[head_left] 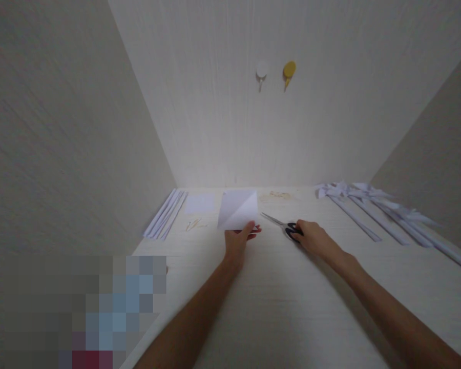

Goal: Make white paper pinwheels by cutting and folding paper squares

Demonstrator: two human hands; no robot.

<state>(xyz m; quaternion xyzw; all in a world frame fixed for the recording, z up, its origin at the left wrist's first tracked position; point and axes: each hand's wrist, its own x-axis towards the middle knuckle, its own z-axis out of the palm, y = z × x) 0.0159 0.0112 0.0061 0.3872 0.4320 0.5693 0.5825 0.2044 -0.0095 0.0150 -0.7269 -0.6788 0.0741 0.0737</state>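
A pale wood-grain tabletop sits in an alcove with three pale walls; two hooks, one white and one yellow, are fixed to the back wall. Left to right: paper strips, a paper square, the left hand pinching one folded sheet at its near edge, the right hand curled over the handles of one pair of scissors lying flat, then several rolled paper sticks.

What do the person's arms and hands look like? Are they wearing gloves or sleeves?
No gloves and no sleeves show. Both forearms are bare from the bottom edge of the picture up to the wrists. The left hand and the right hand are bare too, with no rings, watch or bracelet that I can make out. The arms look long and slim, stretched by the wide camera lens.
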